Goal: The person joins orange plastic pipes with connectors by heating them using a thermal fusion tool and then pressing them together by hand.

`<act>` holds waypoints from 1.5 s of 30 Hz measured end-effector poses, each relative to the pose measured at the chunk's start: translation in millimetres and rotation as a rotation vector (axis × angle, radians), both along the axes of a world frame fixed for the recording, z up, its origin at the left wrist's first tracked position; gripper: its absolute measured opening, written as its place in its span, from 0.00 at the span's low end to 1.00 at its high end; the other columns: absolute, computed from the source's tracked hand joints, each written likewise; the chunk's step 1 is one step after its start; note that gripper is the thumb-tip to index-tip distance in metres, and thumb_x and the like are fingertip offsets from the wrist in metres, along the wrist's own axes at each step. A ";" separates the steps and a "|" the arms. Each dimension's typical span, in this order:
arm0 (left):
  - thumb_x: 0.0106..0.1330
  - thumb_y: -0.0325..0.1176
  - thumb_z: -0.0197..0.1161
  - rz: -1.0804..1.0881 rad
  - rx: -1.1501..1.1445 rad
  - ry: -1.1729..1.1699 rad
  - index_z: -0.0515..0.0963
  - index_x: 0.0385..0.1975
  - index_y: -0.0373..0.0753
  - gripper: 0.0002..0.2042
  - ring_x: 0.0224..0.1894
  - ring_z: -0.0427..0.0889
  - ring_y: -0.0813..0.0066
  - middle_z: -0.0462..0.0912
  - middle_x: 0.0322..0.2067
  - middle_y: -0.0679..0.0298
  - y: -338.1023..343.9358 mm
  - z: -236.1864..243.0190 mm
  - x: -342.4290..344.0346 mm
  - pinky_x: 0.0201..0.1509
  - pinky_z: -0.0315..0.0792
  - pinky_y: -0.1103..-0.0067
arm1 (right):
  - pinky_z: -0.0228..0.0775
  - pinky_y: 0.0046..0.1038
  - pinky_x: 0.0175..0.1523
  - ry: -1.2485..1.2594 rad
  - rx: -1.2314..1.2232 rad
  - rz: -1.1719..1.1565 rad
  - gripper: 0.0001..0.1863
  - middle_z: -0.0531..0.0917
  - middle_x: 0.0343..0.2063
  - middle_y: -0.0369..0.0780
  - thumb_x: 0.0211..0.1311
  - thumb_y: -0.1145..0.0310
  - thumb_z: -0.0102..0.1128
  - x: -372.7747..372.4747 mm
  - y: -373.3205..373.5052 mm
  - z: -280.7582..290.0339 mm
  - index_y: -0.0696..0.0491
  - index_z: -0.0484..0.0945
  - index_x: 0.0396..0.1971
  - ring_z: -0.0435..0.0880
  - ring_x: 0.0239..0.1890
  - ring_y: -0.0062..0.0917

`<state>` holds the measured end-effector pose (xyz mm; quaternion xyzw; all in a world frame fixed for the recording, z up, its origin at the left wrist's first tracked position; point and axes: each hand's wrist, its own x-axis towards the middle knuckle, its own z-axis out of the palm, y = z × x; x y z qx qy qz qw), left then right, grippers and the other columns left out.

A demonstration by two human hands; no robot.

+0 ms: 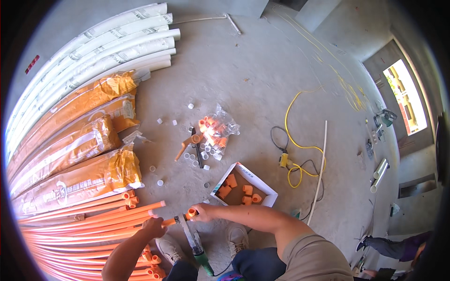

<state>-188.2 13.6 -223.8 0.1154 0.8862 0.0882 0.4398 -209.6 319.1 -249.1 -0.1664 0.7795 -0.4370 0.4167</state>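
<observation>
My left hand (153, 228) is closed around an orange pipe (169, 221), holding its end against one side of a pipe heating tool. My right hand (204, 212) grips an orange pipe fitting (191, 214) at the opposite side of that tool. The pipe welder, with its green handle (204, 263) and flat metal heating plate (189, 232), stands between my shoes (236, 240). Pipe and fitting line up across the plate; how far each sits on its heating socket I cannot tell.
Orange pipes (84, 232) and wrapped bundles (89, 173) lie left, white pipes (126, 47) beyond. Ahead are a box (271, 198) of orange fittings, a plastic bag (229, 125) and an orange-and-black tool (183, 146). A yellow cord (288, 122) lies right; another person (389, 246) is at lower right.
</observation>
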 end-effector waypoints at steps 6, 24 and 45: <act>0.66 0.55 0.61 -0.053 0.014 -0.065 0.77 0.58 0.49 0.25 0.53 0.85 0.48 0.86 0.49 0.52 -4.0 -0.1 -3.3 0.58 0.77 0.56 | 0.76 0.38 0.52 0.009 0.040 0.071 0.26 0.86 0.40 0.50 0.60 0.52 0.73 -1.4 7.1 -3.0 0.59 0.80 0.47 0.86 0.45 0.39; 0.58 0.52 0.70 0.060 0.155 -0.165 0.86 0.37 0.30 0.25 0.36 0.88 0.53 0.88 0.32 0.49 -0.8 -7.1 -21.1 0.44 0.79 0.63 | 0.75 0.38 0.54 -0.027 -0.015 0.130 0.28 0.86 0.42 0.54 0.63 0.52 0.70 -11.3 8.7 3.2 0.62 0.78 0.50 0.85 0.47 0.42; 0.62 0.42 0.68 0.053 -0.048 0.095 0.88 0.37 0.40 0.13 0.41 0.88 0.51 0.88 0.34 0.52 14.3 -0.3 -1.7 0.48 0.80 0.61 | 0.74 0.39 0.47 0.126 -0.083 0.055 0.17 0.85 0.33 0.49 0.67 0.62 0.67 3.3 3.7 12.6 0.57 0.74 0.45 0.85 0.39 0.44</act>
